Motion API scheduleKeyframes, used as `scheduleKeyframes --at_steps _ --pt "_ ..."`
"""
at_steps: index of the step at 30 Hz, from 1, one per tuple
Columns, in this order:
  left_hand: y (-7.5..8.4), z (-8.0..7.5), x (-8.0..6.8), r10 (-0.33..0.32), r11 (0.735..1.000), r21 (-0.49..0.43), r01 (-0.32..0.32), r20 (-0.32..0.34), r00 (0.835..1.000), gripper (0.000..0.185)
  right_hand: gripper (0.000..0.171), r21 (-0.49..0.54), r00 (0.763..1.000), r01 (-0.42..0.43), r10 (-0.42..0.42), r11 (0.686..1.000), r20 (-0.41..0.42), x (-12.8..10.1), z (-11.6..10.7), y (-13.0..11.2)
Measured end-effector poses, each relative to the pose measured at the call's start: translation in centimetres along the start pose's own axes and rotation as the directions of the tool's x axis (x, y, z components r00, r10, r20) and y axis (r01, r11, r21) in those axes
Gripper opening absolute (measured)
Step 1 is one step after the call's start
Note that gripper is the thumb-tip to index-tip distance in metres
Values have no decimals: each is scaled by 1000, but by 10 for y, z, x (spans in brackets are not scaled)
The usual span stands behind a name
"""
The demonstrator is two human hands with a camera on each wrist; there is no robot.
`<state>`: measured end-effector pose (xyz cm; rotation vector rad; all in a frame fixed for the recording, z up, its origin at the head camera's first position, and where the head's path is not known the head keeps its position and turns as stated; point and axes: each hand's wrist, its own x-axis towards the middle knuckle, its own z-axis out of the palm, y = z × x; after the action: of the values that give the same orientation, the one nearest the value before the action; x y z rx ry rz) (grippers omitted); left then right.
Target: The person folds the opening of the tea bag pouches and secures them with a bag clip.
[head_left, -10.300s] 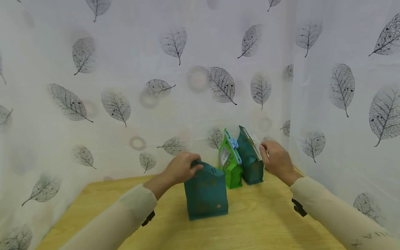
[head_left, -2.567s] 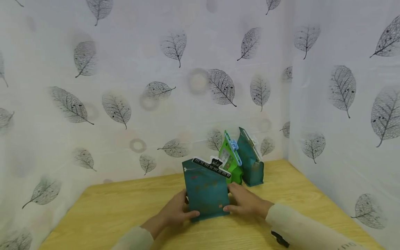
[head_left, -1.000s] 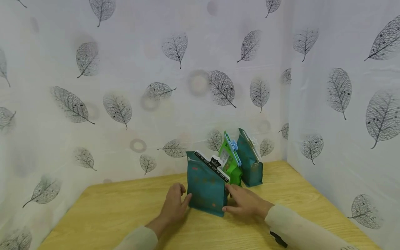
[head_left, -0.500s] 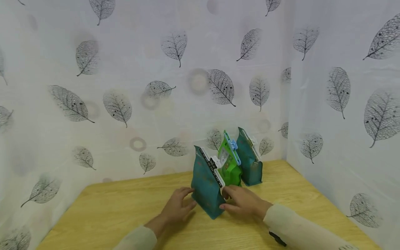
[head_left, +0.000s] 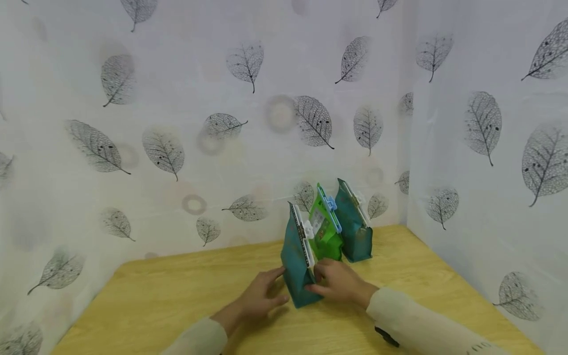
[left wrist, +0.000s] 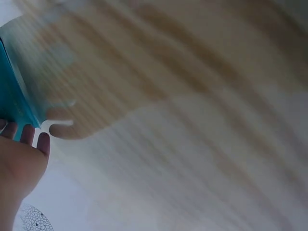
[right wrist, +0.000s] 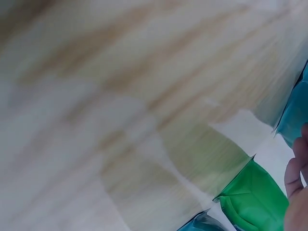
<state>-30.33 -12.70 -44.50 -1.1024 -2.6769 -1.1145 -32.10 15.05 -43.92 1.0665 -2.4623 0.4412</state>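
1. The near teal pouch (head_left: 296,268) stands upright on the wooden surface (head_left: 177,301) just below the middle of the head view, its top closed by a white clip (head_left: 304,235) with a piano-key pattern. Its narrow edge faces the viewer, so its broad faces look left and right, and its long axis runs up and a little back.

2. The right hand (head_left: 339,282) holds the pouch low on its right side, thumb and fingers curled against the bottom corner. In the right wrist view only a fingertip or two shows at the right edge, too blurred to read.

3. The left hand (head_left: 262,296) lies just left of the pouch base, fingers straight and a little apart, tips touching or nearly touching the lower left face; I cannot tell which. The pouch sits between the two hands, and the right one has the firmer hold.

4. Just behind it, up and to the right, stands a bright green pouch (head_left: 326,236) with a blue clip (head_left: 330,204), close enough that they may touch.

5. Further right is a second teal pouch (head_left: 355,231), also clipped, close to the corner.

6. Leaf-printed white curtains (head_left: 177,123) close in the back and right.
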Motion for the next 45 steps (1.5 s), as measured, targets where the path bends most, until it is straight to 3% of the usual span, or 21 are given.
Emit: scheduleKeyframes --at_steps 7,16,27,37,45 --pt "5 1 3 -38 996 83 38 -4 999 74 38 -69 999 -13 11 998 -34 5 3 -3" --pt "11 6 10 -44 974 224 34 37 998 73 35 -92 988 -155 157 984 13 14 4 -6" --pt "11 6 13 -35 966 258 18 61 998 71 35 -189 963 -265 271 946 4 29 8 -4" --pt "6 10 19 -58 949 312 32 75 995 73 34 -126 935 -349 353 929 14 40 13 -1" --pt "-1 12 27 -102 939 337 67 88 991 74 35 -105 936 -351 352 930 -6 47 21 1"
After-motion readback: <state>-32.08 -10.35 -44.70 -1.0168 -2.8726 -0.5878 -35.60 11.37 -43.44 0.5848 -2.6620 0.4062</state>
